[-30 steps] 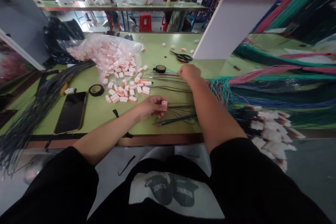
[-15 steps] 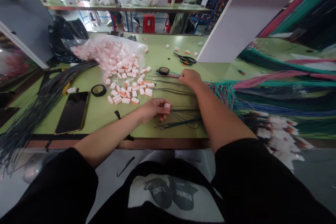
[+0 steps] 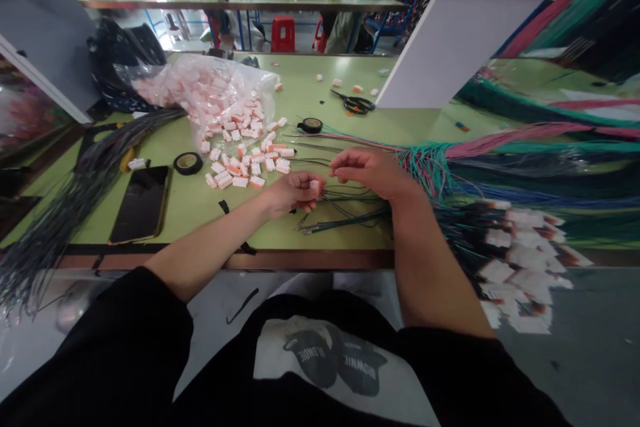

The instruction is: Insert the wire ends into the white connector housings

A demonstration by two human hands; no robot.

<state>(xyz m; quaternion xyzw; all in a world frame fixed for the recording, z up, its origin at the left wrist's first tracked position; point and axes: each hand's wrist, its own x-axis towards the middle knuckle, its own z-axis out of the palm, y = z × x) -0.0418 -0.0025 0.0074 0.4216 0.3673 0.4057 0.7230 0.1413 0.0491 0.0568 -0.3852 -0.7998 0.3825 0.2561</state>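
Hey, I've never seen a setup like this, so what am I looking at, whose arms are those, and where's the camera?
There's no machine: these are a person's own bare hands, filmed by a camera worn on their head, looking forward and down. The left hand holds a small white-and-orange piece, with thin dark wires beside it. The right hand is near them, fingers loosely bent; I can't tell whether it grips one. On the green bench lie similar loose pieces, a clear bag of more, a phone and scissors.

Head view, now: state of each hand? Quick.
Left hand: closed, holding a white-and-orange connector.
Right hand: loosely open, nothing visibly held.
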